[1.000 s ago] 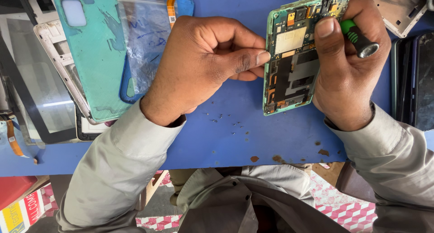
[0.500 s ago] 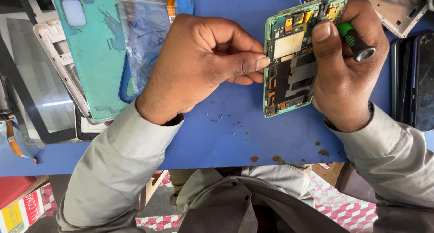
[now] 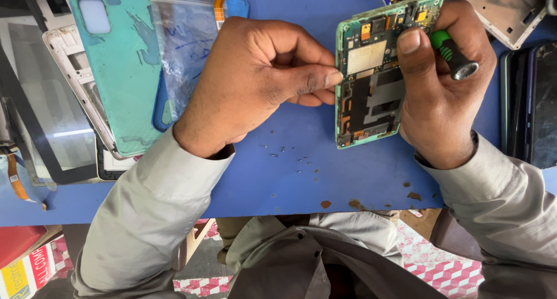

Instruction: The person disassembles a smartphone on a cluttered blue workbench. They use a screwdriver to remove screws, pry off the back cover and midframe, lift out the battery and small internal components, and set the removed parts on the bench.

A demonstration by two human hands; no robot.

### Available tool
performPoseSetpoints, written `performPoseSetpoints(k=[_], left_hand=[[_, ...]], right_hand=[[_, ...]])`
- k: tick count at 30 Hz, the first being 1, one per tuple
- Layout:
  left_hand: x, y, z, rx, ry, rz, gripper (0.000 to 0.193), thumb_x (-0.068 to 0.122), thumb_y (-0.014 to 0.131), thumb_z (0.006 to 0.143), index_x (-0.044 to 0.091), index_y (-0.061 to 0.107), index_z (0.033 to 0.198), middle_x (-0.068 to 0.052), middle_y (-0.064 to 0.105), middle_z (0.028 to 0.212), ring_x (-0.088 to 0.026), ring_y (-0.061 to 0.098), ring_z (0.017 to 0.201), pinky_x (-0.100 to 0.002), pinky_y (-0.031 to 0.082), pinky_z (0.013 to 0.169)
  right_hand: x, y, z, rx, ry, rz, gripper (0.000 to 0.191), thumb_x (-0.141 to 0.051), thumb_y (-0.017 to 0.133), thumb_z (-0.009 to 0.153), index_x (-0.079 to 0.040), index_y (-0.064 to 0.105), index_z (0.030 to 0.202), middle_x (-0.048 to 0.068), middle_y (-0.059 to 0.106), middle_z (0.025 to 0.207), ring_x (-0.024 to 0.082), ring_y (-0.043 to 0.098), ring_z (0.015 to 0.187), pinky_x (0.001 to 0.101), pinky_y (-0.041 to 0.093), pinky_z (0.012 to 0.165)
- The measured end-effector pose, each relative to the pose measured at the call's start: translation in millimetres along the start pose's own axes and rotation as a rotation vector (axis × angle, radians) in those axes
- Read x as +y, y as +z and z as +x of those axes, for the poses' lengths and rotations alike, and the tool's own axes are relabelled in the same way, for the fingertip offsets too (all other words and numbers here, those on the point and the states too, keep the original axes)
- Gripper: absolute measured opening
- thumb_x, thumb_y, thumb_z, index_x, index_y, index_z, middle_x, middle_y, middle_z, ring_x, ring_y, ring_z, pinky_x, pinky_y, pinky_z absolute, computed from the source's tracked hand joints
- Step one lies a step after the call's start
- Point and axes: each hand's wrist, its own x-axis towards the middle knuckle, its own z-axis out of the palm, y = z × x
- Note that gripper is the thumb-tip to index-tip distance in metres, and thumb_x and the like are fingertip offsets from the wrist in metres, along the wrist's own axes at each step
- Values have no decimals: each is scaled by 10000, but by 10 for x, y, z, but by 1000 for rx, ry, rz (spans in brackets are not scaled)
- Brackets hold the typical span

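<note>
Blue and scuffed, the worktop [image 3: 290,177] runs from edge to edge, with its near edge just above the person's lap. The left hand [image 3: 261,78] is curled, thumb and fingertips pinching the left edge of an opened phone [image 3: 371,72], which stands tilted on the worktop with its circuit side showing. The right hand [image 3: 441,90] wraps the phone's right side, thumb pressed on the boards, and grips a green-handled screwdriver [image 3: 452,55]; its tip is hidden behind the thumb and phone. Below the phone lies the widest bare stretch of blue, dotted with tiny screws [image 3: 290,157] and rust-coloured chips. Left of the left hand, a teal back cover [image 3: 116,72] overlaps a clear plastic bag [image 3: 183,49] and a white frame [image 3: 72,67]. Dark glass panels [image 3: 531,101] crowd the right edge, cut off by the picture. More parts at the top are cut off and hard to make out.
</note>
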Motion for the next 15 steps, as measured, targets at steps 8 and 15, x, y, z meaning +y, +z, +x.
performPoseSetpoints(k=[8, 15], left_hand=[[43, 152, -25, -12, 81, -108, 228, 140, 605, 1049, -4, 635, 1223, -31, 735, 1097, -99, 756, 999, -280, 658, 904], [-26, 261, -8, 38, 247, -1, 229, 170, 739, 1065, 5, 639, 1188, 11, 696, 1005, -6, 635, 815, -195, 529, 727]], right_hand=[[-83, -12, 2, 38, 23, 138, 237, -197, 637, 1222, -24, 549, 1085, -60, 522, 865, 3, 352, 712, 177, 296, 656], [-211, -19, 5, -32, 31, -2, 252, -269, 582, 1189, -48, 547, 1073, -80, 483, 838, -2, 375, 734, 175, 334, 659]])
